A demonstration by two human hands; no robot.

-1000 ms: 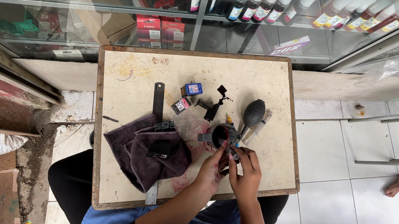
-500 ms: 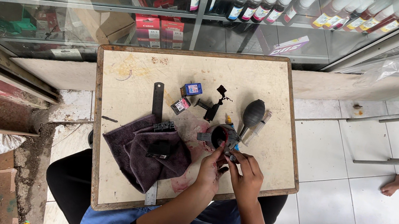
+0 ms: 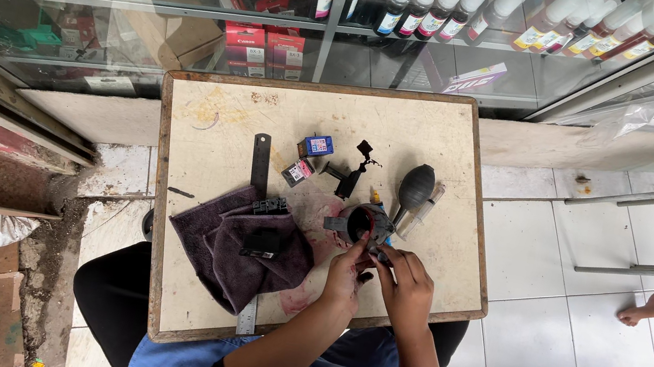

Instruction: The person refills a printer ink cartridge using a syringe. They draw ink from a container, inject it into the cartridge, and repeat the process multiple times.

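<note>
Little has shifted: both hands stay at the dark round part (image 3: 358, 222). Left hand (image 3: 347, 274) steadies it, right hand (image 3: 407, 287) pinches something small; keep it braced on the counter (image 3: 222, 122).

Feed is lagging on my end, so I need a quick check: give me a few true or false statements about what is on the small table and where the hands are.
1. Both hands, left hand and right hand, work at a small dark part near the table's front edge. True.
2. A purple cloth lies on the wooden table, to the left of the hands. True.
3. The dark rubber bulb blower is held in the right hand. False: it lies on the table beyond the hands.
4. The metal ruler lies fully uncovered. False: the cloth covers its middle.
5. The glass cabinet behind the table has nothing on its shelves. False: the shelves hold bottles and boxes.
</note>
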